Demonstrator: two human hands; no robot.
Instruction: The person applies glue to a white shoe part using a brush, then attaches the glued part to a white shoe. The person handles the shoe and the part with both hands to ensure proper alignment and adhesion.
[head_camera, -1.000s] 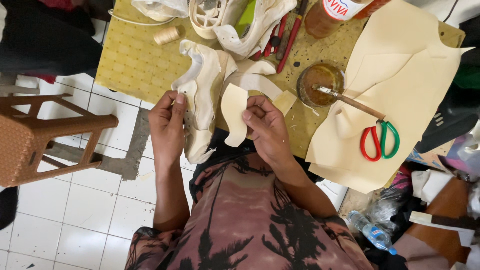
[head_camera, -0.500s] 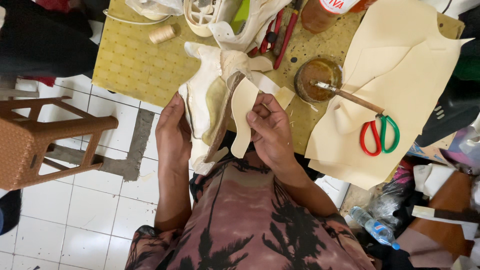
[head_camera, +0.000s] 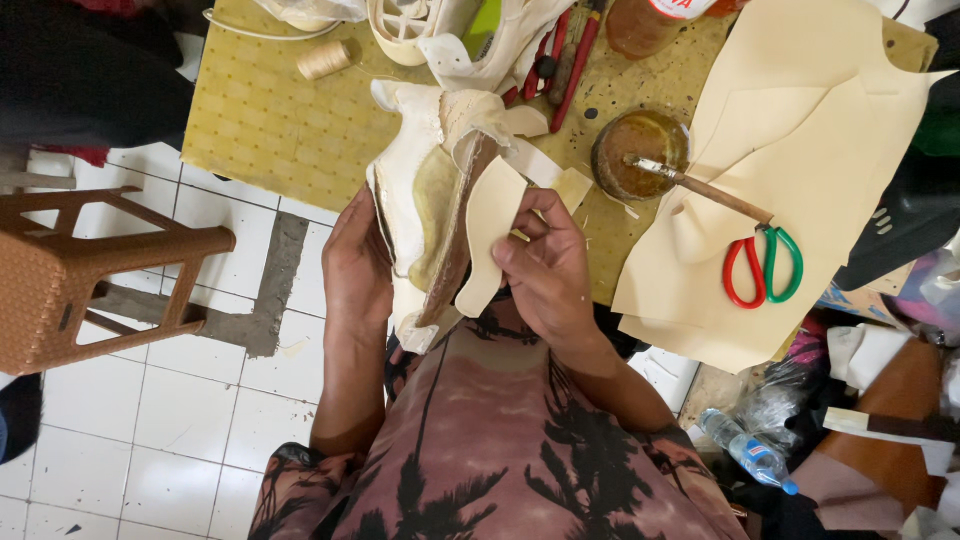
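left hand (head_camera: 358, 268) cups the cream shoe upper (head_camera: 425, 190) from outside, fingers wrapped on it, tilting its glued interior upward above the yellow table (head_camera: 270, 120). right hand (head_camera: 545, 265) pinches the cream lining piece (head_camera: 490, 230) against the opening. versus earlier, both sit slightly higher; glue pot (head_camera: 640, 155) and scissors (head_camera: 762, 265) unchanged.

This is a small shoemaking workshop. The desk (head_camera: 280, 120) is covered with a yellow mat and carries a glue pot (head_camera: 638, 152) with a brush (head_camera: 700, 186), scissors (head_camera: 762, 266), a thread spool (head_camera: 326, 59), pliers (head_camera: 572, 60) and cream material sheets (head_camera: 820, 140).
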